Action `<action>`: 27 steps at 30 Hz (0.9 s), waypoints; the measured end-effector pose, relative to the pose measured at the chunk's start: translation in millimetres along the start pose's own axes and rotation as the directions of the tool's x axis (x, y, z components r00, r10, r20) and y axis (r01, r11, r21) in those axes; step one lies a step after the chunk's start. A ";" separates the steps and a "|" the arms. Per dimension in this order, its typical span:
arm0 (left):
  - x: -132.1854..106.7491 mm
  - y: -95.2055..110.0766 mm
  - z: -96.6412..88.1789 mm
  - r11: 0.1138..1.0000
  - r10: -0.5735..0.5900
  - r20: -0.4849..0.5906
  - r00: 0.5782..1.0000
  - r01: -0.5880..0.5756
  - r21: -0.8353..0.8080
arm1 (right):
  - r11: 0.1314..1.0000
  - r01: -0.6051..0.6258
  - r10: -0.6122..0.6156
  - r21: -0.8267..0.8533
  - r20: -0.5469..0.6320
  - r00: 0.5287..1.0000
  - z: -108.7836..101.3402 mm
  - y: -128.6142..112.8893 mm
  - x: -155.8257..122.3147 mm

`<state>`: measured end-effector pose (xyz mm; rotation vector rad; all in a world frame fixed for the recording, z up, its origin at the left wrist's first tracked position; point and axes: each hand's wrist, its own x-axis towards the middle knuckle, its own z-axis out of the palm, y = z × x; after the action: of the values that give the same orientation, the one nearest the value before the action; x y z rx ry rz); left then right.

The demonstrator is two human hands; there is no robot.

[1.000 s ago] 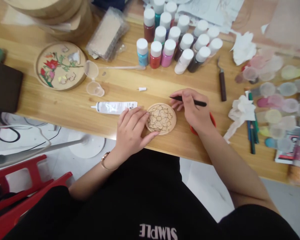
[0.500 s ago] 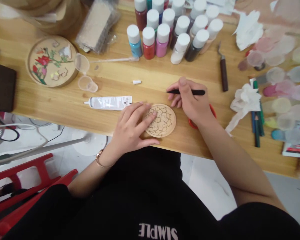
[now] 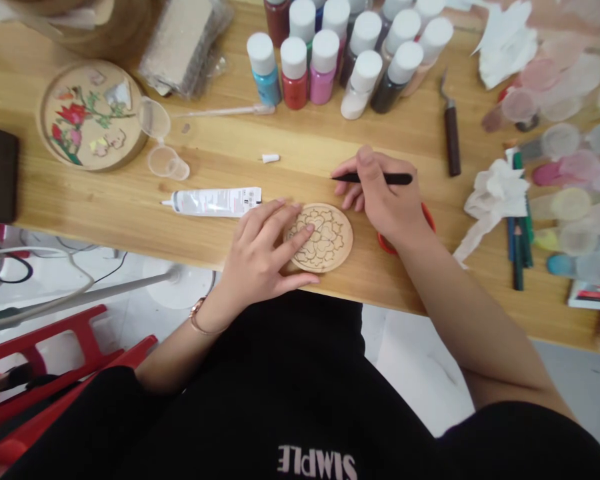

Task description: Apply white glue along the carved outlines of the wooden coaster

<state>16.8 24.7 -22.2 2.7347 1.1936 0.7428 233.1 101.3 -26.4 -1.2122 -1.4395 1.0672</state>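
Note:
A small round wooden disc (image 3: 325,241) with a carved flower outline lies near the front edge of the wooden table (image 3: 130,207). My left hand (image 3: 260,257) rests on the disc's left side, fingers spread flat over it and the thumb along its lower rim. My right hand (image 3: 385,197) sits just right of and behind the disc, fingers closed round a thin black tool (image 3: 375,178) that lies level and points left. A white glue tube (image 3: 213,201) lies uncapped to the left of my left hand, its small white cap (image 3: 270,158) behind it.
Several white-capped paint bottles (image 3: 340,60) stand at the back. A painted round wooden plaque (image 3: 87,123) and clear cups (image 3: 160,143) sit at the left. A brown-handled knife (image 3: 451,137), crumpled tissue (image 3: 497,193), coloured pens (image 3: 519,247) and small paint pots (image 3: 565,143) fill the right. A red ring (image 3: 427,217) lies under my right wrist.
My left fingers have slid further onto the disc. My right hand with the tool lifted slightly back from the disc. The view has shifted, so everything sits a little lower-left to upward.

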 end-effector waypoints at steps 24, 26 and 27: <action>-0.7 0.1 2.1 1.000 -0.017 -0.057 0.998 0.017 0.005 | 0.998 -0.041 0.042 -0.041 0.022 0.999 -1.2 -9.3 -3.5; -0.7 0.2 1.2 1.000 -0.016 -0.050 0.999 0.016 -0.001 | 0.999 -0.031 0.032 -0.044 0.022 0.999 -1.1 -9.0 -3.4; -0.8 0.2 0.9 1.000 -0.016 -0.044 0.999 0.015 -0.009 | 0.999 -0.021 0.022 -0.043 0.022 1.000 -1.0 -8.3 -3.0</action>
<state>16.9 24.1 -23.3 2.7121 1.2154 0.8087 232.9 97.3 -18.5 -1.2520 -1.4759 1.0732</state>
